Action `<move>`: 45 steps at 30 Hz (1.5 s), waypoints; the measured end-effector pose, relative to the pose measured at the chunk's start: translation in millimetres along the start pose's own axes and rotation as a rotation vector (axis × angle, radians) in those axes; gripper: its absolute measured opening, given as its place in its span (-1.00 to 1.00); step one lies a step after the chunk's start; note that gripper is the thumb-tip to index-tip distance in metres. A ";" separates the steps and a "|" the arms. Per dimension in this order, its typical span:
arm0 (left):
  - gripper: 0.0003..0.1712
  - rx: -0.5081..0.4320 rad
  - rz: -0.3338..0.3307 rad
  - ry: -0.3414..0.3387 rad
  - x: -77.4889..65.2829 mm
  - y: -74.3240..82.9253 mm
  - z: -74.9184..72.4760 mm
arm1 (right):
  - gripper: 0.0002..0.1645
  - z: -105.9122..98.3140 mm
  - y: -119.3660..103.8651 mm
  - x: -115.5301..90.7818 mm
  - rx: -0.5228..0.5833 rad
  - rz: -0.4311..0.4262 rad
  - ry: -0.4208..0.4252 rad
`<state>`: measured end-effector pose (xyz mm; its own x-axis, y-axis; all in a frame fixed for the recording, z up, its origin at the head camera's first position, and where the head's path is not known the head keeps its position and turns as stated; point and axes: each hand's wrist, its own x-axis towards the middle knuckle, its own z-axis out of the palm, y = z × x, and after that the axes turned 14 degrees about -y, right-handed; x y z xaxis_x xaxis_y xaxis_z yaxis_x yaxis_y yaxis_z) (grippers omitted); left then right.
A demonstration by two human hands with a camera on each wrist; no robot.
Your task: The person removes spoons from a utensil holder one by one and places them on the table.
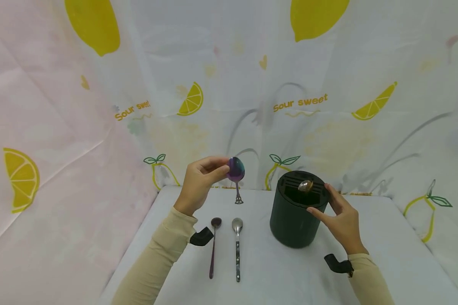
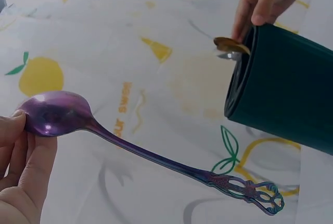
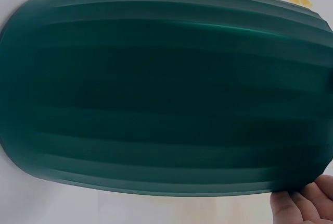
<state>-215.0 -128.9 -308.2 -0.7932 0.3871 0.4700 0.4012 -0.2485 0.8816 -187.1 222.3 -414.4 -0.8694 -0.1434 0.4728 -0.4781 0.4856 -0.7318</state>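
In the head view, my left hand (image 1: 199, 182) pinches the bowl of a shiny purple spoon (image 1: 236, 170) between thumb and fingers. The spoon hangs handle down above the table, and its openwork handle end shows in the left wrist view. My right hand (image 1: 341, 220) grips the rim of a dark green utensil holder (image 1: 294, 222) at its right side, thumb in front. A slotted black top lines the holder's mouth. Out of it sticks a gold spoon (image 2: 232, 45) with a silvery piece of cutlery (image 2: 228, 56) beside it; their lower parts are hidden.
Left of the holder, a slim dark reddish long-handled spoon (image 1: 213, 250) and a silver spoon with a dark patterned handle (image 1: 237, 250) lie side by side on the white table (image 1: 263, 271). A lemon-print cloth (image 1: 229, 55) hangs behind and at the sides.
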 end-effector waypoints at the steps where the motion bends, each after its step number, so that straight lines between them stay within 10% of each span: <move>1: -0.76 -0.002 -0.008 0.010 -2.1 -0.8 -3.5 | -0.02 0.1 0.1 0.2 0.001 -0.004 0.002; 45: -0.56 -0.029 -0.378 0.161 -70.4 -45.2 -113.7 | -0.01 0.8 0.3 -1.4 0.020 -0.023 0.018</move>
<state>-229.4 -245.9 -385.8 -0.9446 0.3130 0.0988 0.0566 -0.1413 0.9884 -186.1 222.0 -415.7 -0.8560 -0.1381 0.4982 -0.5002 0.4650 -0.7304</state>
